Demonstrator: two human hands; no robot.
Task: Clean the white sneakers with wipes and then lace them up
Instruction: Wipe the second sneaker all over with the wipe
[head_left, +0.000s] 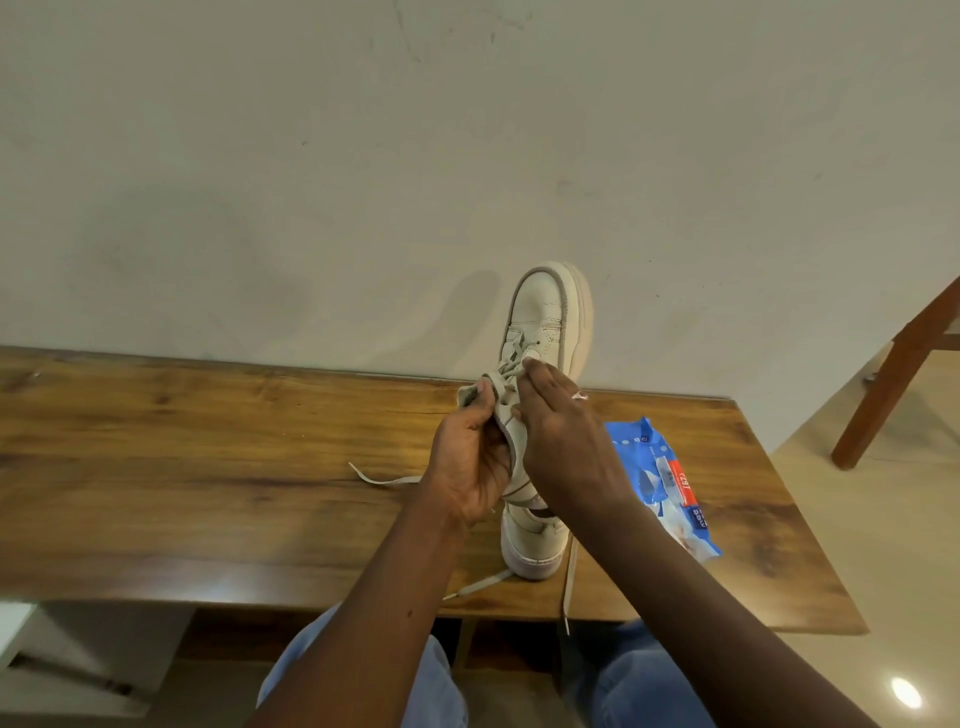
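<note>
Single head-worn wide-angle view, looking forward and down, close over the wooden table (208, 467)

A wood-grain bench (208, 467) stands flush against a scuffed, pale wall (311, 182) at 12 o'clock. At 3 o'clock, a reddish wooden chair leg (880, 395) rests on glossy beige floor (883, 530).

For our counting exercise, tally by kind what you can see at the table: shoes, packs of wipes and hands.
sneaker: 1
pack of wipes: 1
hands: 2, the left hand and the right hand
Total: 4
</note>
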